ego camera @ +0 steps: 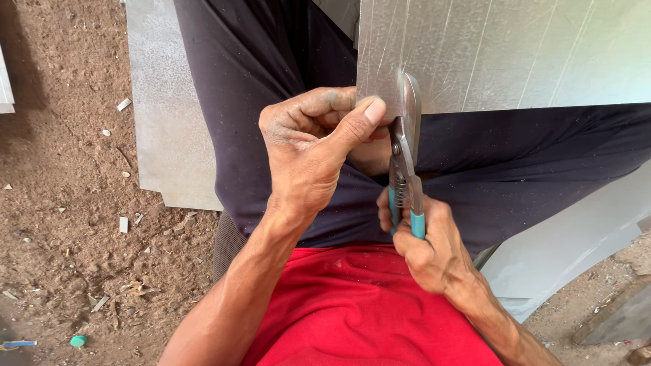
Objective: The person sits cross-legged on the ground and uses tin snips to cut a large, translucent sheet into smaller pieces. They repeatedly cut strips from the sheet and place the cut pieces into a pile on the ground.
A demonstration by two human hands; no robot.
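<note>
The metal sheet (502, 54) lay across the person's lap, over the dark trousers (271, 81), its lower edge running left to right. It looked thin, stiff and light, probably sharp at the edges, so a hold on the flat face near the cut seemed safest. The left hand (312, 146) was closed, pinching the sheet's lower corner with the thumb. The right hand (427, 247) was closed around the teal handles of the tin snips (405, 159), which pointed away from the body, blades biting the edge.
</note>
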